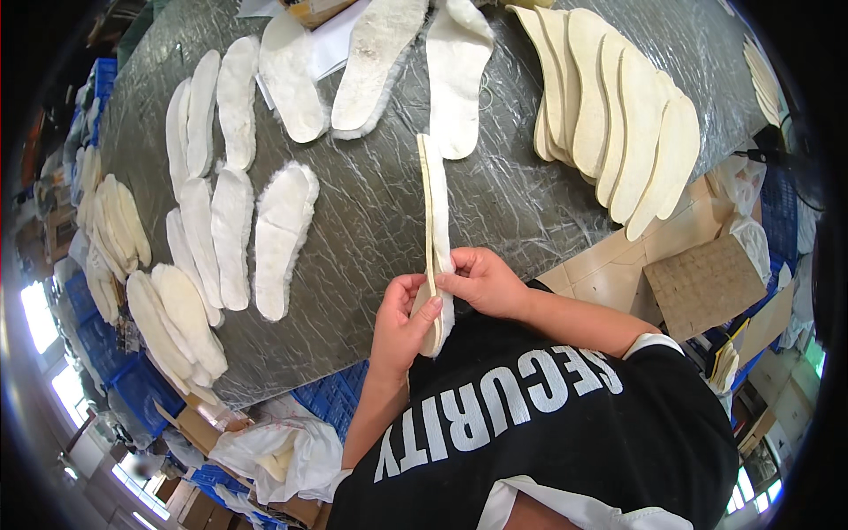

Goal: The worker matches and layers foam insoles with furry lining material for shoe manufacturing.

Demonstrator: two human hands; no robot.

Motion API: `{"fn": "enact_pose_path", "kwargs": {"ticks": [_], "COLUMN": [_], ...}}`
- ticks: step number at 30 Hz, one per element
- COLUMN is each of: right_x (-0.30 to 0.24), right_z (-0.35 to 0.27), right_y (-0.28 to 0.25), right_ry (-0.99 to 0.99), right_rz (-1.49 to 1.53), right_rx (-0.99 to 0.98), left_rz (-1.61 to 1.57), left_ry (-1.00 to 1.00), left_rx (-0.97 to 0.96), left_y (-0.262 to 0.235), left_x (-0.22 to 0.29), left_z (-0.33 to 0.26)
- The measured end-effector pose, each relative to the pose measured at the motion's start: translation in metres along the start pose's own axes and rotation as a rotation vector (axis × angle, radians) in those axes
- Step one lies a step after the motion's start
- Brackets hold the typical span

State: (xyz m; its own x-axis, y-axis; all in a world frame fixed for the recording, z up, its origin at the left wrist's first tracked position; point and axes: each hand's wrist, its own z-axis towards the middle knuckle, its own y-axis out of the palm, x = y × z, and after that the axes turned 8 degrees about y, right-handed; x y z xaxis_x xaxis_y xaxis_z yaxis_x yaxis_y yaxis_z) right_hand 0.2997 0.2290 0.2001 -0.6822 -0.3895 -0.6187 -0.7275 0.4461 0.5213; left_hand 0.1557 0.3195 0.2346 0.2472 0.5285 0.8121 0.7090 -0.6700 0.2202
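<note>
Near the table's front edge, my left hand (402,320) and my right hand (486,281) grip a pair of shoe insoles seen edge-on. A cream felt insole (427,208) makes the left layer, and a white fleece insole (440,199) lies against it on the right. My left fingers and thumb close on the lower part from the left. On the other side, my right thumb and fingers pinch the edge slightly higher up. The far end of the pair points away from me, close to a white fleece insole (452,115) on the table.
A dark, plastic-covered table (371,194) spreads before me. White fleece insoles (284,238) lie in rows at left. Fanned cream insoles (592,97) are at far right, with a cardboard sheet (705,284) beyond the right edge. A white plastic bag (309,446) sits below the front edge.
</note>
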Motion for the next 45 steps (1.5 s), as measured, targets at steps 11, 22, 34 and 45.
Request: {"fn": "enact_pose_path", "kwargs": {"ticks": [11, 22, 34, 45], "right_x": [-0.02, -0.1, -0.084, -0.087], "right_z": [-0.004, -0.035, -0.032, -0.037], "right_y": [-0.003, -0.019, -0.035, -0.035], "right_ry": [0.036, -0.69, -0.667, -0.054], "right_rz": [-0.086, -1.503, -1.399, -1.266], "right_rx": [-0.047, 0.068, -0.062, -0.068], "left_rz": [-0.088, 0.028, -0.157, 0.254], "left_ry": [-0.032, -0.25, -0.216, 0.295], "left_rx": [-0.07, -0.473, -0.548, -0.129], "left_y": [-0.008, -0.03, -0.048, -0.049], "left_x": [-0.001, 0.023, 0.024, 0.012], "left_z": [0.001, 0.001, 0.006, 0.003]}}
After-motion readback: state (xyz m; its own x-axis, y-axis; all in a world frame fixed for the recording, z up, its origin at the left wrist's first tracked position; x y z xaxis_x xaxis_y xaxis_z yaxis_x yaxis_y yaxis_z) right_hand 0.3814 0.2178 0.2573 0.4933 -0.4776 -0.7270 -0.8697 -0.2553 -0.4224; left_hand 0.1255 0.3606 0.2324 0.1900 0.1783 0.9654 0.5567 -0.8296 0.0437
